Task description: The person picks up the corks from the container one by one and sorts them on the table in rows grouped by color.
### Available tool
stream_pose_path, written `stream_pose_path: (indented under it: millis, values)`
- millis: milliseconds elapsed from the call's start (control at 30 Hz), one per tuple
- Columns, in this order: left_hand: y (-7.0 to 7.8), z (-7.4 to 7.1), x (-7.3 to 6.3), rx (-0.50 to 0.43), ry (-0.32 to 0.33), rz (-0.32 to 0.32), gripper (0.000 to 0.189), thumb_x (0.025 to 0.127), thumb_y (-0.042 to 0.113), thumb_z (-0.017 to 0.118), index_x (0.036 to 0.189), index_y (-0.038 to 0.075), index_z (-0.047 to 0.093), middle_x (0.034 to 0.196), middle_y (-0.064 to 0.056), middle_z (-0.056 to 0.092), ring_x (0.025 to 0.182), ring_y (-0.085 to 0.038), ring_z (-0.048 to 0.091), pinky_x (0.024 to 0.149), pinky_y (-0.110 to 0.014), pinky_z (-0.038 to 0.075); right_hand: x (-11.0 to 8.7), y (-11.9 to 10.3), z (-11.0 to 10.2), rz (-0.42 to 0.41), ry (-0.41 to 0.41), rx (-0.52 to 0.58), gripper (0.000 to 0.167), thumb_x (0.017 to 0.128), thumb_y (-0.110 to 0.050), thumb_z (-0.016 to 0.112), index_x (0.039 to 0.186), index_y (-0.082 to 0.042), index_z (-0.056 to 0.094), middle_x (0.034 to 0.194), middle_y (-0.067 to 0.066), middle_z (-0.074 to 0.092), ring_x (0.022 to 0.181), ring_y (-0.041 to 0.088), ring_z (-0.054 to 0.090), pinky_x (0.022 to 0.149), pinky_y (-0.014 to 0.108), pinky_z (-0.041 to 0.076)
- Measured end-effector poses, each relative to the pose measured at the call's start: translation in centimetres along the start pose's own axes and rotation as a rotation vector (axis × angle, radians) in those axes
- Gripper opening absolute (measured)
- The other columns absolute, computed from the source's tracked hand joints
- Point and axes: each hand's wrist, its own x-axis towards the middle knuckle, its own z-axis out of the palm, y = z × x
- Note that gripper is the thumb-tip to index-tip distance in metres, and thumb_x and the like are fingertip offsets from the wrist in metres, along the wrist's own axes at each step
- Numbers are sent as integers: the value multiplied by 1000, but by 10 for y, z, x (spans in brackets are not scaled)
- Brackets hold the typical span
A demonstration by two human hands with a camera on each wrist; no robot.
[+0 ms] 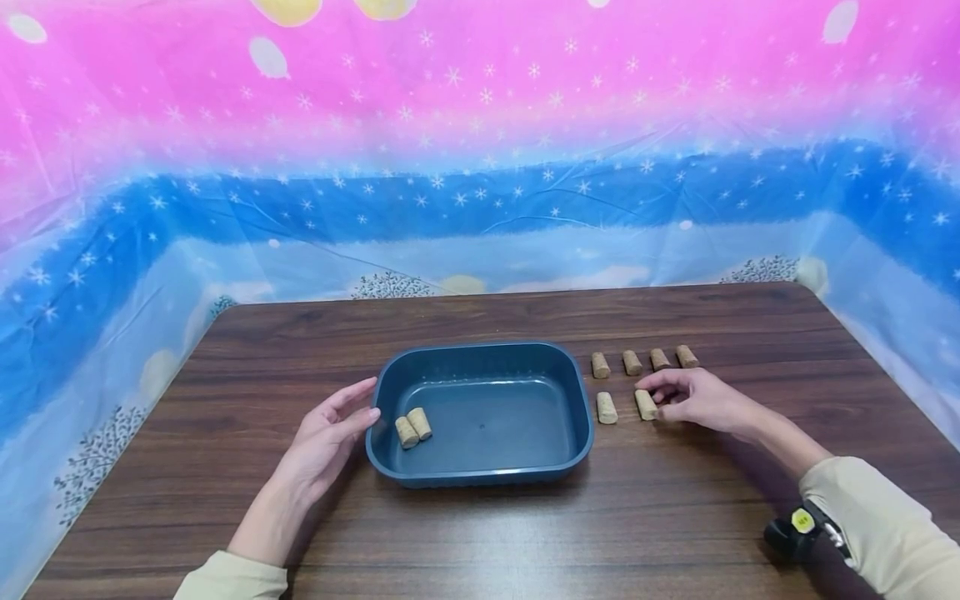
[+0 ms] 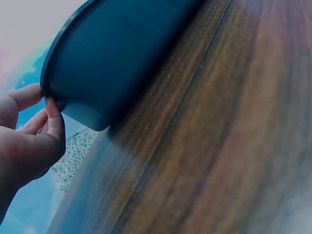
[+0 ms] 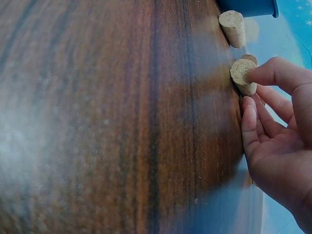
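Against right hand — pale cork

We wore a pale cream left sleeve and matching right sleeve, the latter with a black device bearing a yellow label; our left hand and right hand were bare.

The tray at the left fingers looks like smooth plastic, faintly glossy where the light catches it. The cork between the right fingers is matt and grainy, like the corks just beyond them. Under all the fingers I see a wood-grained worktop taking a soft shine. Well beyond the fingers hangs a creased cloth backdrop; the sleeves behind them are matt cloth.
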Motion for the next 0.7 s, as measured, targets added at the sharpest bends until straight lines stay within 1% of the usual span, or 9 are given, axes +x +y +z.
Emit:
stream_pose_path:
  millis: [200, 300, 533, 700]
  values:
    - [0, -1, 0, 5, 4, -1, 60, 95, 8, 61, 148, 3, 34, 149, -9, 34, 125, -16, 43, 105, -26, 35, 0, 0, 0, 2, -6, 24, 48, 79, 4, 65, 126, 9, 56, 104, 13, 60, 94, 18, 53, 72, 24, 47]
    - [0, 0, 0, 9, 3, 0, 59, 95, 9, 61, 148, 3, 34, 149, -9, 34, 124, -15, 45, 106, -27, 34, -1, 0, 0, 3, -6, 30, 50, 78, 4, 65, 126, 10, 55, 105, 14, 60, 95, 18, 53, 71, 24, 48]
    - [1, 1, 0, 12, 6, -5, 59, 96, 8, 60, 149, 3, 33, 150, -9, 32, 128, -18, 41, 110, -32, 30, -1, 0, 0, 7, 2, 11, 52, 80, -4, 72, 128, 8, 55, 110, 14, 62, 100, 21, 54, 78, 25, 48]
    - [1, 0, -1, 10, 5, -7, 60, 96, 9, 60, 149, 3, 33, 150, -10, 32, 128, -20, 42, 110, -33, 29, 0, -3, -3, 24, 21, 43, 55, 80, -7, 75, 128, 10, 54, 113, 16, 62, 99, 19, 55, 78, 23, 47]
